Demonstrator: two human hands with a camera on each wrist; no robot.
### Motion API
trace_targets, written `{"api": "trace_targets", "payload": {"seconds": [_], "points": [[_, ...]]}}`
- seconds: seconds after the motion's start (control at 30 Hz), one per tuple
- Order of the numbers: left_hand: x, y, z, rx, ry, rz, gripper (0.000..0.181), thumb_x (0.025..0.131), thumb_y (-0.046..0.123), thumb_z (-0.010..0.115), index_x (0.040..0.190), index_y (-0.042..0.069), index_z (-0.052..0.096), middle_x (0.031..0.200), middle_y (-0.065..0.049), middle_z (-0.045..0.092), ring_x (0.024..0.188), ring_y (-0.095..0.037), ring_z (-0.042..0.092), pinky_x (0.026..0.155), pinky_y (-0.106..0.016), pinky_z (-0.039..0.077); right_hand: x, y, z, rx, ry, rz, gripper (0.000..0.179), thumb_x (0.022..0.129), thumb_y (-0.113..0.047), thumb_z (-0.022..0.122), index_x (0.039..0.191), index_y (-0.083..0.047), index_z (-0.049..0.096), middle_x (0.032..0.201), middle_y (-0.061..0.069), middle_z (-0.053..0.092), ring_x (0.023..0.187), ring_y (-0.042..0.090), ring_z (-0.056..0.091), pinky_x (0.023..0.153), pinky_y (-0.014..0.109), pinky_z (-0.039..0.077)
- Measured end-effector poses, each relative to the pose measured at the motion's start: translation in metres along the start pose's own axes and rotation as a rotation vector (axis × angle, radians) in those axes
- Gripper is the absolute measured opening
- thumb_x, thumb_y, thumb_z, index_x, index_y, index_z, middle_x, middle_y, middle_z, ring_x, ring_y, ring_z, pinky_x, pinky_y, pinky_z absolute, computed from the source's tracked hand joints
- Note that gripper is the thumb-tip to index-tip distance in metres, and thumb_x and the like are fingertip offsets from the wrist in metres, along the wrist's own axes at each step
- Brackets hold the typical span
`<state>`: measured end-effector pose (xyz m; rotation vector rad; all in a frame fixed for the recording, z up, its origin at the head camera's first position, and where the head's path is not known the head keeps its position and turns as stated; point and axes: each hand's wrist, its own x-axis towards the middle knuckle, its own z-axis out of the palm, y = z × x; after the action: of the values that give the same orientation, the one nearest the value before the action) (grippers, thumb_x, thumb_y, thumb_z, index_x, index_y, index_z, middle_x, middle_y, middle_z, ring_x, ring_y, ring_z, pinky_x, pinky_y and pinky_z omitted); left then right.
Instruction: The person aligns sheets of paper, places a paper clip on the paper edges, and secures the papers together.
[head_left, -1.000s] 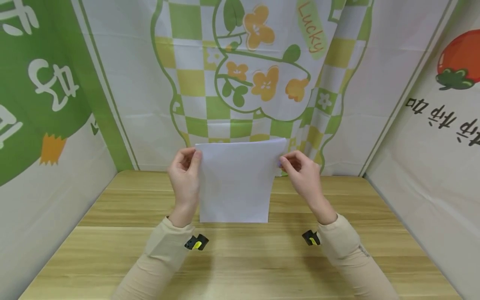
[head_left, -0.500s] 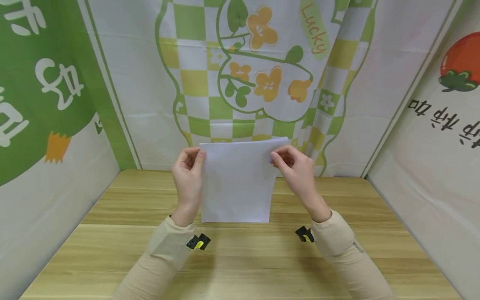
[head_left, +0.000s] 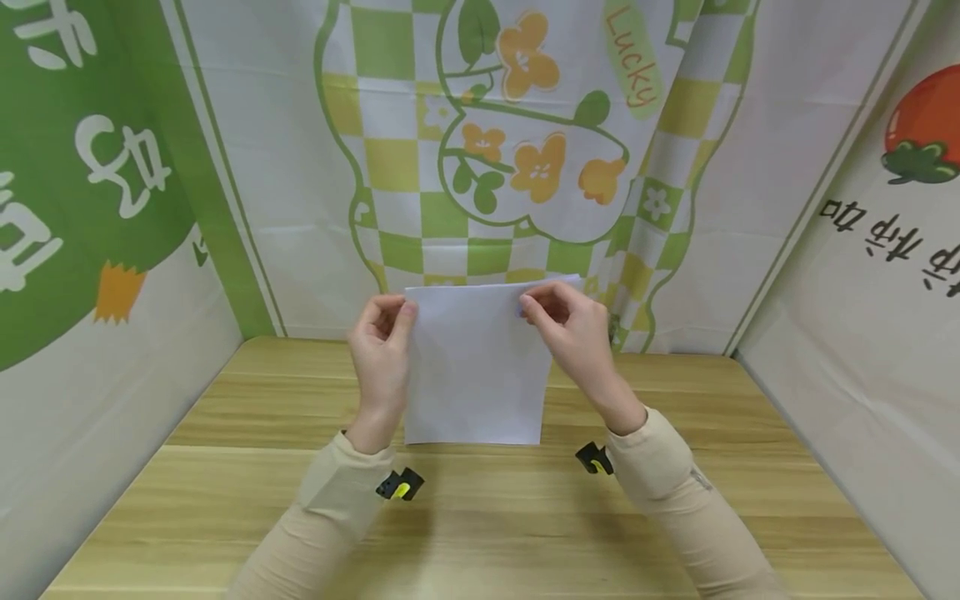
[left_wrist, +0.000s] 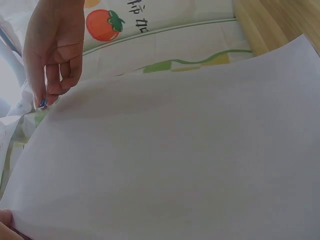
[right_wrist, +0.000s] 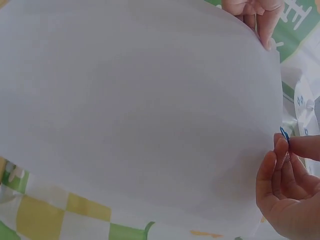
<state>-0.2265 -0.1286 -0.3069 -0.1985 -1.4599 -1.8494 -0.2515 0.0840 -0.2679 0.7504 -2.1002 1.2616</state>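
Observation:
White paper (head_left: 472, 375) hangs upright above the table, its top edge slightly offset at the right corner like stacked sheets. My left hand (head_left: 381, 358) pinches it at the upper left corner, thumb on the near face. Near the top edge, right of the middle, my right hand (head_left: 581, 342) holds a small blue paper clip (right_wrist: 284, 134) between thumb and fingers. In the right wrist view the clip's wire loop is right by the paper's edge; the fingers hide the rest of it.
The wooden table (head_left: 480, 533) lies below, with a patterned cloth (head_left: 420, 167) hanging behind it. Printed side panels (head_left: 810, 292) flank the table. Small black and yellow devices (head_left: 400, 484) sit at both wrists.
My right hand has moved left from the paper's right side along its top, carrying the clip. The left hand keeps its pinch; the paper shifts only slightly right in view.

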Motion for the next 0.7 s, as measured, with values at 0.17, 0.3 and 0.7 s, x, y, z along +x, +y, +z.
{"api": "trace_targets", "payload": {"seconds": [0.17,0.3,0.7], "points": [[-0.001,0.0,0.001,-0.007,0.001,0.009,0.02,0.089,0.011,0.066,0.094,-0.007,0.059,0.082,0.006,0.061,0.075,-0.008,0.055,0.066,-0.018,0.044,0.003,0.001,0.004,-0.013,0.008,-0.03,0.017,0.09,-0.024,0.066,0.089,-0.008,0.069,0.077,0.002,0.071,0.066,0.01,0.064,0.06,0.022,0.05],[-0.002,0.0,0.002,-0.001,0.0,0.011,0.01,0.089,0.007,0.064,0.091,-0.002,0.061,0.081,0.005,0.061,0.074,-0.009,0.055,0.065,-0.018,0.044,0.006,-0.002,0.006,0.006,0.008,-0.039,0.018,0.09,-0.025,0.066,0.088,-0.008,0.07,0.078,0.003,0.071,0.066,0.012,0.065,0.061,0.023,0.052],[-0.004,-0.003,0.005,0.007,-0.013,0.037,0.022,0.089,0.01,0.066,0.093,-0.011,0.06,0.08,0.006,0.062,0.073,-0.008,0.055,0.065,-0.018,0.044,0.011,-0.01,0.011,0.013,0.009,-0.08,0.017,0.088,-0.022,0.068,0.089,-0.006,0.071,0.078,0.004,0.071,0.064,0.011,0.064,0.061,0.022,0.052]]}}
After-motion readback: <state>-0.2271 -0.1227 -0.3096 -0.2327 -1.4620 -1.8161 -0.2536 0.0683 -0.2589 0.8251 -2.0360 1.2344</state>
